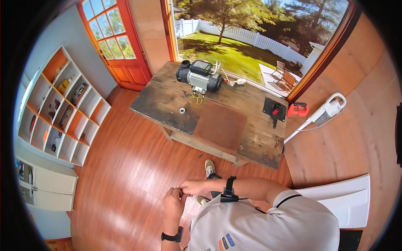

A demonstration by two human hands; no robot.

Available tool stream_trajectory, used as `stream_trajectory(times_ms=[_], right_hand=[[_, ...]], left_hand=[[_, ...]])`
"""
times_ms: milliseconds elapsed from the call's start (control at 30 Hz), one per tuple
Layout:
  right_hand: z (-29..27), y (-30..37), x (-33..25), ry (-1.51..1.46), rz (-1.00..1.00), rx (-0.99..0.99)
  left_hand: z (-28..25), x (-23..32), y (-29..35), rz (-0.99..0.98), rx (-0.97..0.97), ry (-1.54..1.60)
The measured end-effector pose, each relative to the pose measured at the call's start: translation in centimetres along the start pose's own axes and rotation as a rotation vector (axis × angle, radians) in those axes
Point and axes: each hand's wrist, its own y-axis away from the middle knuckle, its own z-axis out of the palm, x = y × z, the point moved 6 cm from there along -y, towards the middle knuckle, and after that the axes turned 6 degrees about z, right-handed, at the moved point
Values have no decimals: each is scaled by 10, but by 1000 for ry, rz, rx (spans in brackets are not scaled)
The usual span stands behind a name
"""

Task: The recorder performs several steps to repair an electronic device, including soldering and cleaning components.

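Note:
In front of my body, over the wooden floor, my left hand (172, 204) and my right hand (193, 187) meet at the fingertips. Both have their fingers closed in a pinch, and whatever lies between them is hidden or too small to name. Beyond them stands a worn wooden workbench (159, 109). On it rest a grey and black electric motor pump (199, 78), a small white ring-shaped roll (182, 111) and a brown mat (220, 126). Yellow-green wire (197, 98) trails below the pump.
At the bench's right end lies a black plate with a red and black tool (276, 111). A red tool (298, 109) and a white stick vacuum (331, 109) are beside it. Shelves (63, 106) line the left wall near a red door (125, 62). White panels (343, 201) lean at right.

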Motion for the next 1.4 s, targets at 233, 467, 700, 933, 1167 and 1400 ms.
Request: stream_trajectory(times_ms=[233, 467, 700, 933, 1167, 1400], right_hand=[[46, -4, 2, 63, 59, -37], [78, -8, -16, 144, 32, -267], [91, -15, -18, 30, 47, -391], [66, -7, 6, -97, 181, -466], [99, -4, 19, -324, 286, -590], [142, -1, 19, -217, 393, -830]], left_hand=[[-19, -14, 56, -89, 166, 212], [-44, -16, 96, -237, 336, 256], [-42, -14, 112, -398, 481, 257], [-23, 35, 72, -384, 344, 44], [-24, 50, 91, -509, 303, -204], [-32, 38, 149, -577, 358, -341]])
